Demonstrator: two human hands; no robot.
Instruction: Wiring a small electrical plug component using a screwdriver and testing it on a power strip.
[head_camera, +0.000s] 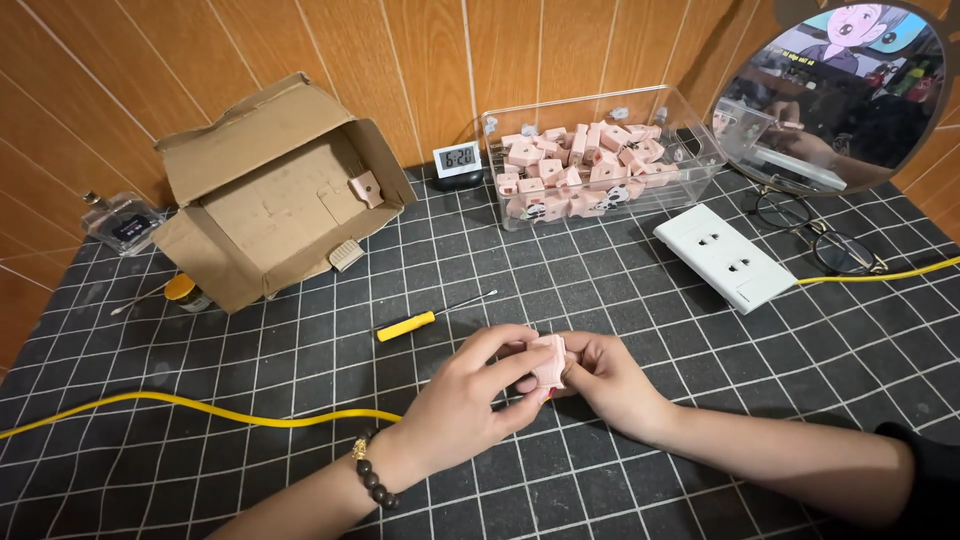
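Pink plastic block (551, 361) sits pinched between left hand (470, 400) and right hand (610, 380), near a yellow-handled screwdriver (432, 316).

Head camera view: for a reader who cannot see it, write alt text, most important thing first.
Both hands, left hand and right hand, hold a small pink block above a dark grid mat. Behind lie a yellow-handled screwdriver, an open cardboard box and a clear bin of pink blocks.

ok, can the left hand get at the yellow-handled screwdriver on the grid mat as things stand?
Probably yes: the yellow-handled screwdriver lies in the open just beyond the left hand, nothing between them. But that hand now helps hold the small pink block.
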